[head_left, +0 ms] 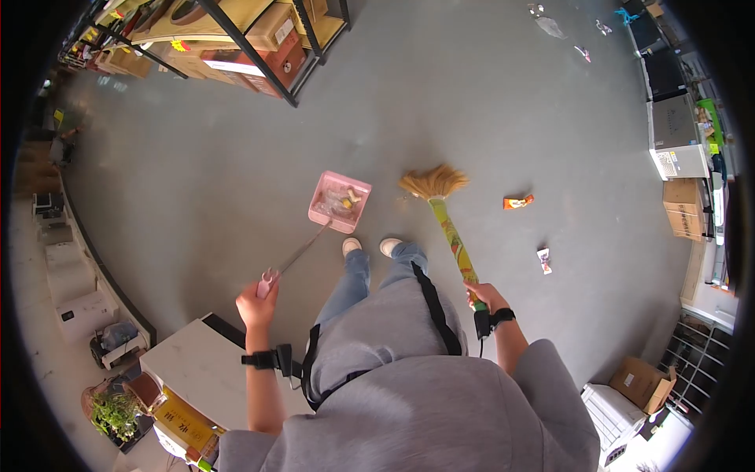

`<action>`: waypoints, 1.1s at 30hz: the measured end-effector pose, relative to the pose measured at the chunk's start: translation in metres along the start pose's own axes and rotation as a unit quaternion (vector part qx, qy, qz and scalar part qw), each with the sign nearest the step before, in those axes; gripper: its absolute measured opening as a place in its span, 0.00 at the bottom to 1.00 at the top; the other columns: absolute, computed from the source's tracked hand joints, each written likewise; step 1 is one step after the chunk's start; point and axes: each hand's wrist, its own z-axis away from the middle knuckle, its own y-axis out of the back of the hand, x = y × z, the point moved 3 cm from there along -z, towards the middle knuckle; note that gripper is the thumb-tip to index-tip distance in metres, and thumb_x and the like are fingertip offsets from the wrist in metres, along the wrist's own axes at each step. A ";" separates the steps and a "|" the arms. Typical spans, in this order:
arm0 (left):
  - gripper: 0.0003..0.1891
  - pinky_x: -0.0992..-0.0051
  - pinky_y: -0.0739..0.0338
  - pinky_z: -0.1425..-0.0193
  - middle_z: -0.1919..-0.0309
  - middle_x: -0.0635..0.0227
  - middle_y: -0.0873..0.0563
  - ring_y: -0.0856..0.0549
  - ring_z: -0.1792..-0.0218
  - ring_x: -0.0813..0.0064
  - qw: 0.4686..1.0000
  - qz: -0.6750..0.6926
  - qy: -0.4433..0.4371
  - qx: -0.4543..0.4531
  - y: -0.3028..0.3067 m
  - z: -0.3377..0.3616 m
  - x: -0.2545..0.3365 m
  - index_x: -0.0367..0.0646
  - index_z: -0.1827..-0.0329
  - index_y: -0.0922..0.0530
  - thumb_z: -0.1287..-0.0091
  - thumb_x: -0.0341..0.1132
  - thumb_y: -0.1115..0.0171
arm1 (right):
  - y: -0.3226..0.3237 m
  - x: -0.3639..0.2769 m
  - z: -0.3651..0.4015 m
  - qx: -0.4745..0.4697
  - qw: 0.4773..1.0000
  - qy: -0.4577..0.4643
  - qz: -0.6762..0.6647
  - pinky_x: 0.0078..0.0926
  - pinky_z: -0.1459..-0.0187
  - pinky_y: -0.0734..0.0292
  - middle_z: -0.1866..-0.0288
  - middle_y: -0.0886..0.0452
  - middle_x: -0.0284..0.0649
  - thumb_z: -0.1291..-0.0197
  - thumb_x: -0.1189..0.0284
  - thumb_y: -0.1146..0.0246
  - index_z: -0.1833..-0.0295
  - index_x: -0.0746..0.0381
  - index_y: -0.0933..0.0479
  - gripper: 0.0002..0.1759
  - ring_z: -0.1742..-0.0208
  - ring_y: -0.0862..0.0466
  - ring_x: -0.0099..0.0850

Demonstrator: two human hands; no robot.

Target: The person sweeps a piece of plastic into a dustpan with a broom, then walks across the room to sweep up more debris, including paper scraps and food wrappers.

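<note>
My left hand is closed around the pink grip of a long-handled dustpan. The pink pan rests on the grey floor ahead of my feet, with crumpled clear plastic and small yellowish bits inside. In my right hand is the green-yellow handle of a broom. Its straw bristles touch the floor to the right of the dustpan, apart from it. Beyond the broom on the right lie an orange wrapper and a small white-and-dark wrapper.
A shelving rack with boxes stands at the upper left. More litter lies far off at the upper right. Boxes line the right wall. A white-topped counter is close on my left, near a potted plant.
</note>
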 end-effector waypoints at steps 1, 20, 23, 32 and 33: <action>0.18 0.65 0.27 0.77 0.83 0.54 0.22 0.23 0.83 0.55 1.000 0.002 -0.019 -0.012 -0.003 -0.009 0.004 0.39 0.82 0.25 0.51 0.43 0.26 | 0.000 0.004 0.015 0.031 0.998 0.021 0.047 0.25 0.81 0.27 0.80 0.25 0.35 0.40 0.56 0.34 0.70 0.61 0.27 0.19 0.83 0.24 0.26; 0.13 0.61 0.23 0.65 0.67 0.70 0.18 0.17 0.64 0.61 0.904 -0.097 -0.308 -0.282 -0.146 -0.164 0.030 0.50 0.68 0.21 0.45 0.48 0.33 | -0.017 -0.014 0.022 0.158 0.859 -0.076 0.481 0.38 0.54 0.19 0.66 0.15 0.50 0.50 0.63 0.36 0.67 0.66 0.19 0.15 0.61 0.14 0.43; 0.13 0.62 0.22 0.64 0.66 0.70 0.17 0.16 0.63 0.61 0.911 -0.105 -0.277 -0.287 -0.141 -0.185 0.037 0.51 0.67 0.20 0.45 0.49 0.35 | -0.047 0.015 -0.001 0.107 0.953 -0.090 0.267 0.35 0.65 0.17 0.67 0.16 0.48 0.49 0.71 0.37 0.59 0.67 0.23 0.13 0.67 0.14 0.38; 0.15 0.64 0.24 0.71 0.76 0.71 0.19 0.18 0.72 0.63 0.931 -0.123 -0.255 -0.231 -0.138 -0.190 0.025 0.49 0.77 0.22 0.51 0.50 0.33 | -0.104 -0.025 0.024 0.206 0.921 0.073 0.321 0.28 0.74 0.19 0.64 0.17 0.48 0.51 0.72 0.35 0.26 0.64 0.44 0.44 0.77 0.15 0.33; 0.15 0.64 0.24 0.72 0.76 0.72 0.20 0.18 0.73 0.63 0.933 -0.116 -0.260 -0.222 -0.139 -0.188 0.025 0.49 0.78 0.22 0.51 0.50 0.33 | -0.109 -0.028 0.022 0.217 0.905 0.088 0.354 0.28 0.73 0.18 0.64 0.17 0.48 0.54 0.71 0.36 0.26 0.64 0.44 0.46 0.77 0.15 0.34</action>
